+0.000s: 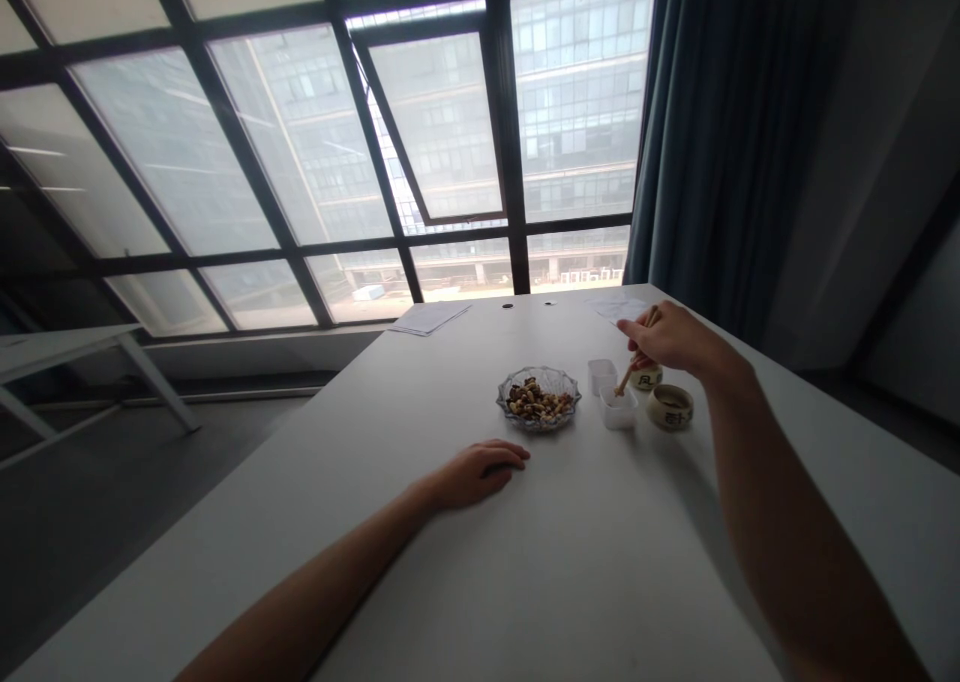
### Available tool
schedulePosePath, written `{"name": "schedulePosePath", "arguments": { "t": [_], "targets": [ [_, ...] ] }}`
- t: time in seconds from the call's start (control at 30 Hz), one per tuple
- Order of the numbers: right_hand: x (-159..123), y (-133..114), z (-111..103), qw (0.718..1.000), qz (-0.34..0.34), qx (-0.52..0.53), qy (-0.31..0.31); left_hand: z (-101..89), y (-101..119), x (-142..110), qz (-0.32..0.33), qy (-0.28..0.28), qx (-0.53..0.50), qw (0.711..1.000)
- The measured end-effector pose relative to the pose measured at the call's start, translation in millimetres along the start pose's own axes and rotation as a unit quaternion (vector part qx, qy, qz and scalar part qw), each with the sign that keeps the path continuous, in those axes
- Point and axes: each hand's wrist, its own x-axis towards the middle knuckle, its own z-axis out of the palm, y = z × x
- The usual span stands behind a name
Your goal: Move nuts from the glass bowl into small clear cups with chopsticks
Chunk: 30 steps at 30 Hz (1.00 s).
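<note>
As I watch through the head camera from my remote station, a large grid-framed window (pixel 300 142) fills the top of my view, with a glass office building (pixel 577 92) beyond it and a dark teal curtain (pixel 727 132) along its right side. Below the window runs a long white table (pixel 585 582). A sheet of paper (pixel 430 318) lies near its far edge, and a second sheet of paper (pixel 615 308) lies just behind my operator's right hand (pixel 667 340).

Mid-table sits a cut-glass bowl (pixel 538 399) heaped with mixed nuts (pixel 534 402). Just to its right stand two small clear plastic cups, the nearer cup (pixel 619 411) in front of the farther cup (pixel 601 376). Beside them are two small ceramic pots marked with dark characters: the open pot (pixel 670 407) and the partly hidden pot (pixel 646 377) under the right hand.

That right hand grips wooden chopsticks (pixel 628 370), their tips angled down to the nearer cup's rim. I cannot tell whether the tips pinch anything. The left hand (pixel 480 474) rests released on the table near the bowl, its fingers loosely curled and holding nothing.
</note>
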Motion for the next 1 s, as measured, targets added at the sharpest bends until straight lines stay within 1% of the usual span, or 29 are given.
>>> {"name": "schedulePosePath", "arguments": {
  "t": [0.13,0.23,0.3,0.37,0.43,0.6,0.7,0.77,0.93,1.0],
  "targets": [
    [-2,-2,-1,1.000,0.007,-0.004,0.014,0.3,-1,-1,0.004,0.000,0.004,1.000],
    [-3,-3,-2,0.999,-0.010,0.003,0.038,0.9,-2,-1,0.006,0.001,0.006,1.000],
    [-5,-6,-1,0.999,-0.018,0.005,0.043,1.4,-3,-1,0.006,0.000,0.007,1.000],
    [-8,-12,1,0.999,-0.024,0.005,0.032,1.7,-2,-1,0.005,0.001,0.008,1.000],
    [-11,-18,5,1.000,-0.029,0.008,0.005,1.8,-2,-1,0.005,0.004,0.007,1.000],
    [-14,-31,26,0.994,-0.043,0.040,-0.087,1.7,3,2,0.008,0.002,0.008,1.000],
    [-10,-29,43,0.991,-0.041,0.047,-0.117,1.9,7,5,0.009,0.000,0.007,1.000],
    [-7,-25,53,0.991,-0.038,0.044,-0.121,2.0,9,7,0.009,0.001,0.007,1.000],
    [-2,-17,75,0.994,-0.034,0.026,-0.096,2.2,13,9,0.011,0.003,0.005,1.000],
    [-3,-16,81,0.995,-0.034,0.022,-0.096,2.5,14,10,0.010,0.003,0.006,1.000]
  ]
}}
